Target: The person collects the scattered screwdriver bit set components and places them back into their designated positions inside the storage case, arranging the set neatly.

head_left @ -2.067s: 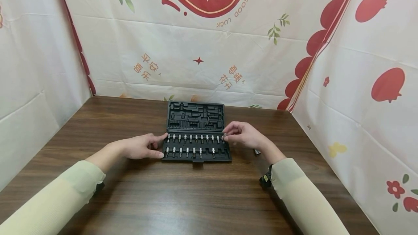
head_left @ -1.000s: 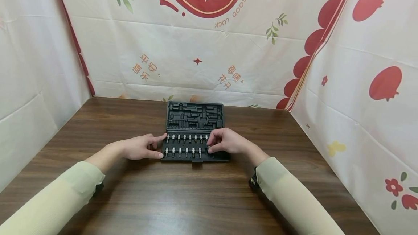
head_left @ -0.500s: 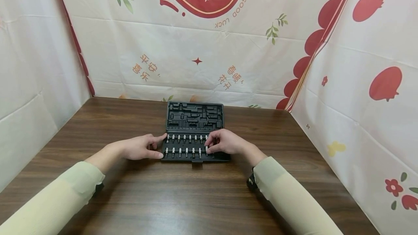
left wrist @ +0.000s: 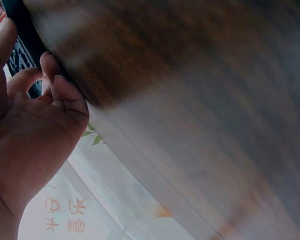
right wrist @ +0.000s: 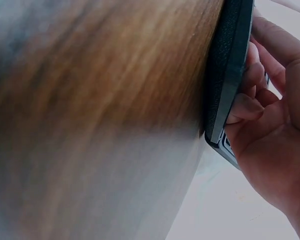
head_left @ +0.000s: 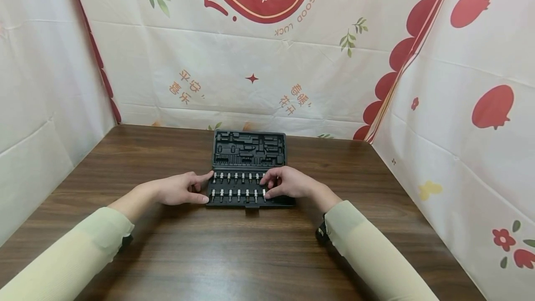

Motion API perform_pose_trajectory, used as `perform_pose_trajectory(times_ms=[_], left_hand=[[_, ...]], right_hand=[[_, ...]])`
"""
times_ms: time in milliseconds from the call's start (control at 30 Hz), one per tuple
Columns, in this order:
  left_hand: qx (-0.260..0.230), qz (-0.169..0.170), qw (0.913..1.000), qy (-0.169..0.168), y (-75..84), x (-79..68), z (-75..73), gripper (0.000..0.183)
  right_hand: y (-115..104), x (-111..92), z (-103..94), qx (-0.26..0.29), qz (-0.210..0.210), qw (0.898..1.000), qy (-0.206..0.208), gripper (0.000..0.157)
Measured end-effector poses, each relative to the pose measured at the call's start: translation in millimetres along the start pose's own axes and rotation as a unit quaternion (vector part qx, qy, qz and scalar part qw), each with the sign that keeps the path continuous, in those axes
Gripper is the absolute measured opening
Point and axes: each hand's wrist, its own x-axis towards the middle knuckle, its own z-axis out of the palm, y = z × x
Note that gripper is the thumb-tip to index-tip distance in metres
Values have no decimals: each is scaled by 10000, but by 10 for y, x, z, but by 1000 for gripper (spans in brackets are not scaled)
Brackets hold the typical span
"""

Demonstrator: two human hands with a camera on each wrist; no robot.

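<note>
The black tool case (head_left: pixel 251 206) lies unfolded on the table, with two rows of silver bit sockets in its near half. My left hand (head_left: pixel 177 188) touches the case's left side, its forefinger by the hinge corner and its thumb at the front corner. Over the right part of the near half is my right hand (head_left: pixel 292 182). Its thumb touches a bit socket (head_left: pixel 264 193) lying in the front row, while the forefinger is spread away towards the back row. That hand hides the right ends of both rows. In the right wrist view, several fingers (right wrist: pixel 247 107) curl beside the case edge.
The case's moulded lid (head_left: pixel 249 148) lies folded back towards the rear cloth (head_left: pixel 217 92). Printed cloth also hangs at both sides of the brown wooden table (head_left: pixel 217 254). A dark wrist strap (head_left: pixel 322 232) is on the right arm.
My right hand has moved left from the back row's right end to the front row. A bit socket now lies in the former gap there, and the forefinger has parted from it. My left hand stays put.
</note>
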Motion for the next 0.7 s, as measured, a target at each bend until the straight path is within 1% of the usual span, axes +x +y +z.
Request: perform_pose_trajectory(times_ms=[67,133,400,700], left_hand=[[-12,-7,10000,-6,-1,3,1,89],[-31,-9,10000,-6,0,2,0,89],[-101,-1,9999,-17,17,-3,-2,89],[-40,-93,9999,-25,-8,9,-3,89]], right_hand=[[-6,-6,-3,-8,54,10000,14,31],[-10,-6,-4,-23,85,10000,18,32],[10,6,1,-25,293,9996,-7,30],[-28,17,-7,-240,342,9991,-69,29]])
